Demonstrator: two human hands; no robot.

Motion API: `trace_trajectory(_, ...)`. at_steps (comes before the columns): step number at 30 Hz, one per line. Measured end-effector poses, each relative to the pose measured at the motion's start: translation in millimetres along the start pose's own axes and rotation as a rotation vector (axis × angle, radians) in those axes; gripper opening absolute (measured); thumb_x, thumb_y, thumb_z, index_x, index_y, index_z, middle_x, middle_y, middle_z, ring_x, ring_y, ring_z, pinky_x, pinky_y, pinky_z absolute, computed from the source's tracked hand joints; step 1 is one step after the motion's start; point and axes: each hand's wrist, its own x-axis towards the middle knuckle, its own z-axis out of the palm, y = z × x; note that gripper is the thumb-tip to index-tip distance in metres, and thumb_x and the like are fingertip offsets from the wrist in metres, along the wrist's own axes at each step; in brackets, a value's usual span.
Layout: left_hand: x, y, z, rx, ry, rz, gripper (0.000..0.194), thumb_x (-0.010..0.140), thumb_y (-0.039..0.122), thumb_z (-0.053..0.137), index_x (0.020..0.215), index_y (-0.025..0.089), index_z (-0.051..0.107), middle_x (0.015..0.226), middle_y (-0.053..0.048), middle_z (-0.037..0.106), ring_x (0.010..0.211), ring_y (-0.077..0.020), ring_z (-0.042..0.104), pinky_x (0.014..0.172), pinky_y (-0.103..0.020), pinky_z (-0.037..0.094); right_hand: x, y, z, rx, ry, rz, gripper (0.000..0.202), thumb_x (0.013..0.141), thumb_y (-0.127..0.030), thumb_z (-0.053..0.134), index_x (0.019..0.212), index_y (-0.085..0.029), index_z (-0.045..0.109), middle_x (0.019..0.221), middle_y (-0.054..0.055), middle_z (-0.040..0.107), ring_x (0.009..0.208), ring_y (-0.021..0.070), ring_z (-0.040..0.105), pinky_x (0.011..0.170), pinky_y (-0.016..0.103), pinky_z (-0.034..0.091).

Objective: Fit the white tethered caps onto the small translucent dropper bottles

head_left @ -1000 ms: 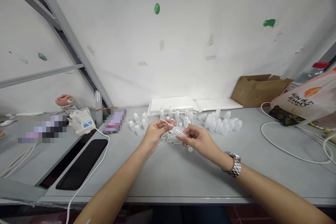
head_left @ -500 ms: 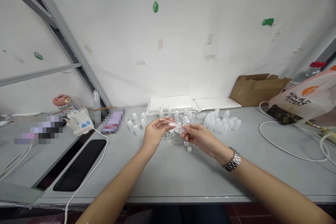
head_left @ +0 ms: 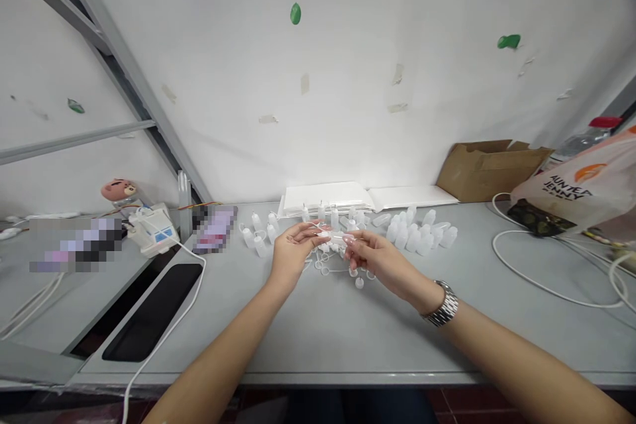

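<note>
Between my hands, above the desk, is a small translucent squeeze bottle (head_left: 338,238), lying on its side. My right hand (head_left: 380,258), with a metal watch on the wrist, has its fingers closed on the bottle. My left hand (head_left: 293,252) pinches a white cap (head_left: 324,234) at the bottle's left end; whether the two are joined I cannot tell. Loose white caps with ring straps (head_left: 325,264) lie beneath my hands, partly hidden. Capped bottles with needle-like tips (head_left: 260,245) stand left and behind. Uncapped bottles (head_left: 422,238) are grouped to the right.
A stack of white sheets (head_left: 325,195) lies against the wall. Farther right are a cardboard box (head_left: 489,169), a plastic bag (head_left: 581,182) and looped white cables. On the left are a phone (head_left: 216,228), a white power strip (head_left: 152,230) and a black pad (head_left: 154,311).
My hands stay nearly in place. The bottle and cap between them have shifted slightly, with my right fingers adjusted on the bottle. The whole view has moved a touch.
</note>
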Motion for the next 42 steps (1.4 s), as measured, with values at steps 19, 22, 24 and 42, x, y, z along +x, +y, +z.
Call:
trace_trajectory(19, -9.2, 4.4, 7.1, 0.009, 0.004, -0.037, 0.043, 0.057, 0.018, 0.073, 0.098, 0.015, 0.065, 0.081, -0.006, 0.072, 0.088, -0.0225, 0.065, 0.086, -0.036, 0.047, 3.3, 2.2, -1.5, -0.123, 0.069, -0.099, 0.031, 0.074, -0.048, 0.057, 0.079, -0.018, 0.054, 0.062, -0.003, 0.056, 0.047, 0.0087, 0.051, 0.047, 0.023, 0.039)
trace_trajectory(22, -5.8, 1.2, 3.3, -0.007, 0.003, -0.068, 0.037, 0.057, 0.021, 0.074, 0.092, 0.015, 0.066, 0.087, -0.007, 0.072, 0.087, -0.0210, 0.065, 0.087, -0.035, 0.045, 2.3, 1.3, -0.4, -0.113, 0.078, -0.135, 0.031, 0.071, -0.044, 0.062, 0.085, -0.018, 0.053, 0.065, -0.002, 0.059, 0.052, 0.0096, 0.054, 0.051, 0.024, 0.042)
trace_trajectory(24, -3.5, -1.2, 0.7, -0.037, -0.012, -0.090, 0.031, 0.056, 0.023, 0.075, 0.085, 0.015, 0.068, 0.091, -0.008, 0.071, 0.089, -0.0205, 0.064, 0.088, -0.034, 0.045, 0.6, -1.3, 0.5, -0.141, 0.078, -0.156, 0.031, 0.069, -0.041, 0.065, 0.084, -0.017, 0.052, 0.066, -0.002, 0.060, 0.053, 0.0093, 0.054, 0.052, 0.024, 0.042)
trace_trajectory(42, 4.0, 7.0, -9.2, 0.021, -0.117, -0.095, 0.028, 0.048, 0.020, 0.080, 0.073, 0.015, 0.067, 0.081, -0.006, 0.072, 0.082, -0.0208, 0.065, 0.082, -0.034, 0.048, -6.0, -10.1, 3.5, -0.201, -0.048, 0.025, 0.047, 0.078, -0.057, 0.047, 0.058, -0.015, 0.052, 0.042, -0.002, 0.053, 0.028, 0.0051, 0.040, 0.033, 0.019, 0.028)
